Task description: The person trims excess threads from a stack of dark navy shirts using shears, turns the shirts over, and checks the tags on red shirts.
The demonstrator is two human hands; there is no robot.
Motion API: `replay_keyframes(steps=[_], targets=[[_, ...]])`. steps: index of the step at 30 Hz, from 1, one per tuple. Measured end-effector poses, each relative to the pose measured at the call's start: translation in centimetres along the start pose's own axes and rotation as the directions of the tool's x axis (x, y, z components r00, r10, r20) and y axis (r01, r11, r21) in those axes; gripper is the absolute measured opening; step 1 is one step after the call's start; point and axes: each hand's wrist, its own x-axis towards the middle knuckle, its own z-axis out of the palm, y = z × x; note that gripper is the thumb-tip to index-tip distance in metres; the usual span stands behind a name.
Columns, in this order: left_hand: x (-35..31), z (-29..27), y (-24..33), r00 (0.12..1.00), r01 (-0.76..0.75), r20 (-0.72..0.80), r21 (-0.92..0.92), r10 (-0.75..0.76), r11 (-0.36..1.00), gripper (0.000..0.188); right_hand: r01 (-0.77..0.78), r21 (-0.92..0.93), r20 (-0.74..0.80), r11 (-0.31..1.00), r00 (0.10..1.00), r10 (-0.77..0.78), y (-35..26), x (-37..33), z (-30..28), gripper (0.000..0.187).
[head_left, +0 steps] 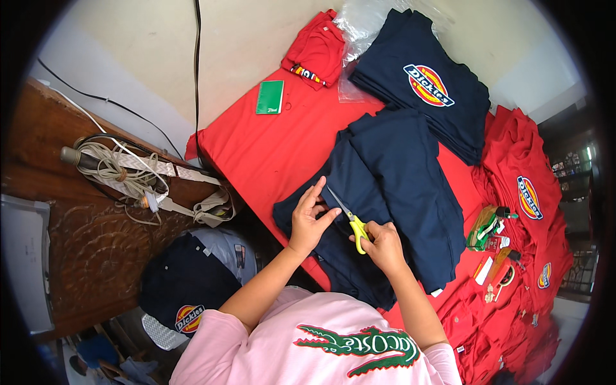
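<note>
A pair of yellow-handled scissors point(360, 237) sits in my right hand point(384, 247), whose fingers are wrapped round the handles. The blades point up and left toward my left hand point(309, 218), their tip close beside its fingers. That hand rests over the left part of a navy garment point(410, 186), fingers stretched out and thumb apart. Whether it touches the cloth or a fine thread cannot be made out. The garment lies spread and partly folded on a red-covered table point(256, 151).
Folded navy shirts point(391, 61) lie at the back right, near a clear plastic bag point(362, 29) and a red folded garment point(317, 48). A green notebook point(270, 97) is at the back. Red shirts point(507, 154) and small supplies point(484, 231) fill the right. Coiled cords point(109, 160) hang left.
</note>
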Motion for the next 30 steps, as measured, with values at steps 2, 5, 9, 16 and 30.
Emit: replay_keyframes(steps=[2,5,9,16,30], targets=[[0.0,-0.6,-0.8,0.999,-0.015,-0.033,0.044,0.017,0.999,0.069,0.012,-0.001,0.003,1.000,1.000,-0.012,0.0,0.1,0.0,0.034],[0.6,-0.6,-0.4,0.996,-0.014,-0.089,-0.039,0.011,0.999,0.068,0.025,-0.001,0.016,1.000,1.000,-0.025,-0.7,0.4,-0.4,0.038],[0.5,-0.4,0.9,0.997,0.071,0.013,-0.072,-0.070,0.995,0.085,0.022,-0.022,0.008,1.000,1.000,-0.022,-1.9,1.6,-0.8,0.041],[0.2,-1.3,-0.1,0.990,0.129,0.062,-0.069,-0.124,0.989,0.096,0.056,-0.040,-0.014,0.998,0.998,-0.057,-1.9,2.1,-0.3,0.040],[0.8,-0.2,2.2,0.989,0.108,0.117,-0.157,-0.090,0.982,0.117,-0.224,0.070,-0.238,0.972,0.942,0.235,-0.7,-2.8,-1.7,0.039]])
